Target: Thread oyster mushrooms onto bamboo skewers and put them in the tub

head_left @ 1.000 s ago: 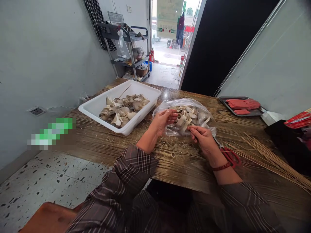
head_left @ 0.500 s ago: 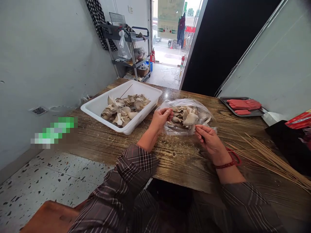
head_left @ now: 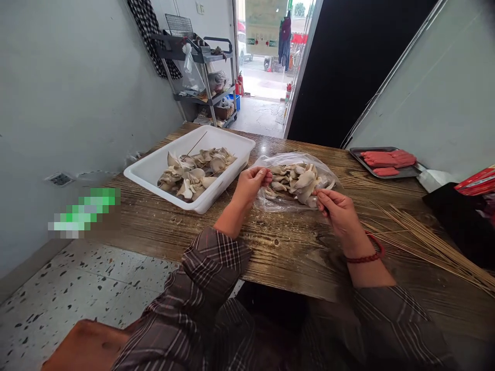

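Note:
A clear plastic bag (head_left: 278, 205) of grey-beige oyster mushrooms (head_left: 303, 180) lies on the wooden table (head_left: 270, 257). At the bag's left edge is my left hand (head_left: 253, 181), thumb and fingers pinched together; whatever it may hold is too small to make out. My right hand (head_left: 335, 206) is at the bag's front right, its fingertips closed on a mushroom piece at the edge of the pile. To the left, a white plastic tub (head_left: 209, 205) holds more mushrooms (head_left: 193, 178) with a thin skewer sticking up from them.
Bamboo skewers (head_left: 436, 247) are spread over the table's right side. Behind them are a dark tray (head_left: 371, 175) of red items (head_left: 389, 158) and a black container (head_left: 452, 216). A grey trolley (head_left: 193, 56) stands beyond the table, near a glass door.
My right hand has shifted slightly right, and the mushroom at its fingertips has turned. My left hand has moved a little to the left. The camera view has shifted slightly.

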Demonstrator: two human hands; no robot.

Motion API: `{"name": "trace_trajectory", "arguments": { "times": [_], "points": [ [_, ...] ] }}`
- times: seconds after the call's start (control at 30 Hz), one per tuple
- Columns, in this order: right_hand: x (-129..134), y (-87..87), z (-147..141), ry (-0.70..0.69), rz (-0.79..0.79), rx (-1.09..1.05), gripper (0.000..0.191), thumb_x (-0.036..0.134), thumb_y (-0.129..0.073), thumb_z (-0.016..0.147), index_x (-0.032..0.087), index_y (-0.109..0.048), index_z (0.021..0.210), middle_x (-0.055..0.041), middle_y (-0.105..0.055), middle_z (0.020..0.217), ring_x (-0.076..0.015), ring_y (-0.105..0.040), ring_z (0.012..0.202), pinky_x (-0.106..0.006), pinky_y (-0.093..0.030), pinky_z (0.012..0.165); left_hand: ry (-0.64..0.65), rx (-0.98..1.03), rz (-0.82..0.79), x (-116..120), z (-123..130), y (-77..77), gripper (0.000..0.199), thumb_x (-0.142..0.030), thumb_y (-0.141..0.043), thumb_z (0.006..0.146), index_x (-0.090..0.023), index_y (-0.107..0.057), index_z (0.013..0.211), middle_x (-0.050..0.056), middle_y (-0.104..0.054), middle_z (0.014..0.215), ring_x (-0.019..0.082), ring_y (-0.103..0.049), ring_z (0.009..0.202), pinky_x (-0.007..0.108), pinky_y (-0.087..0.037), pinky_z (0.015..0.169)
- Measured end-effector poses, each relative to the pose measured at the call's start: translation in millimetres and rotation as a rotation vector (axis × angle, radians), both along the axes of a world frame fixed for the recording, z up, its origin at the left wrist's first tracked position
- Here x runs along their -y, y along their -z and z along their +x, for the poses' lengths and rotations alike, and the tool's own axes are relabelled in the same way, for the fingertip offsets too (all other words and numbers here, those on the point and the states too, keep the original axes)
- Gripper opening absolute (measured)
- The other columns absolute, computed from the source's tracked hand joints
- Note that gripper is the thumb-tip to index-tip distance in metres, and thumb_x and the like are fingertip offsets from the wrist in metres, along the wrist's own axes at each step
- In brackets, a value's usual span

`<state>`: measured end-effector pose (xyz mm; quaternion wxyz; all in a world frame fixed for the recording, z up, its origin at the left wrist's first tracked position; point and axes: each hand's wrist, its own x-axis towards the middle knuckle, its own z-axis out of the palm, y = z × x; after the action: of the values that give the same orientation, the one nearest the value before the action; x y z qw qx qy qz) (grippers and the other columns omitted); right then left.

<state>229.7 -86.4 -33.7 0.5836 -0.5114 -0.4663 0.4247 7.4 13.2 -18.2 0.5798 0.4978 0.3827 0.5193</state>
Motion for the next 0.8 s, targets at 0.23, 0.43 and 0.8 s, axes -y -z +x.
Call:
{"name": "trace_trajectory", "arguments": {
  "times": [0.23, 0.43, 0.8],
  "points": [
    [-0.3, -2.7, -5.7, -0.015, 0.024, 0.02, 0.033, 0.047, -0.073, 0.073, 0.017, -0.075, 0.086, 0.0026, -0.051, 0.053, -0.0087, -0.043, 0.05, -0.02, -0.03, 0.041, -0.007, -0.795, 0.513, -4.1, 11.1, 21.4, 0.02, -0.014, -0.057, 0.083, -0.016, -0.072, 0.096, 0.01, -0.073, 0.098, 0.023, -0.065, 0.096, 0.038, -0.048, 0.091],
    [-1.1, -1.7, -10.7, -0.051, 0.019, 0.053, 0.036, 0.049, -0.071, 0.075, 0.016, -0.076, 0.087, 0.0022, -0.052, 0.055, -0.0083, -0.042, 0.05, -0.021, -0.031, 0.042, 0.074, -1.164, 0.766, 1.1, 22.9, 23.8, 0.038, -0.014, -0.055, 0.083, -0.019, -0.067, 0.119, 0.01, -0.067, 0.119, 0.027, -0.057, 0.112, 0.042, -0.042, 0.102],
    [-1.5, -1.5, -11.1, -0.062, 0.014, 0.027, 0.037, 0.05, -0.071, 0.075, 0.015, -0.076, 0.087, 0.0027, -0.051, 0.054, -0.0079, -0.041, 0.05, -0.021, -0.03, 0.043, -0.116, -0.941, 0.603, -6.5, 18.0, 24.7, 0.009, -0.014, -0.06, 0.079, -0.018, -0.068, 0.079, 0.008, -0.064, 0.089, 0.02, -0.059, 0.083, 0.034, -0.046, 0.078]
  ]
}}
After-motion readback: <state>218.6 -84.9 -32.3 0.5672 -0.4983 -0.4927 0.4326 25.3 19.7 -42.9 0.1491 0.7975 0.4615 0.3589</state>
